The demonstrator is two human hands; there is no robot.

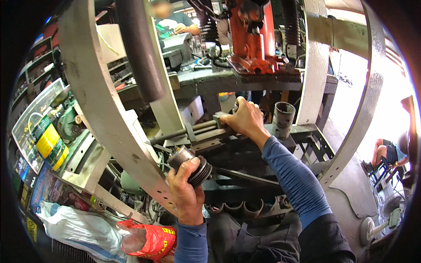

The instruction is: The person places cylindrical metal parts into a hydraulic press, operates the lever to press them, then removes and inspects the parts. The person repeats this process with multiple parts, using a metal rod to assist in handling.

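My left hand [186, 188] is closed around a grooved metal pulley [201, 172] with a round, worn steel hub [181, 155]. The thumb lies along its side, and the part is held tilted in front of the press frame. Further ahead, my right hand [246, 119] grips a steel block [218, 117] at the end of steel bars [202, 131] lying across the press bed. Its fingertips are partly hidden behind the block. Just right of that hand, a short open steel tube [283, 119] stands upright on the bed.
Pale steel uprights [103, 87] frame the press on both sides. A dark cylinder [142, 52] hangs at upper left; a red hydraulic jack [252, 39] stands behind. At left are a green-yellow can [49, 142] and a red bag [151, 241]. Another person [175, 26] works at the back.
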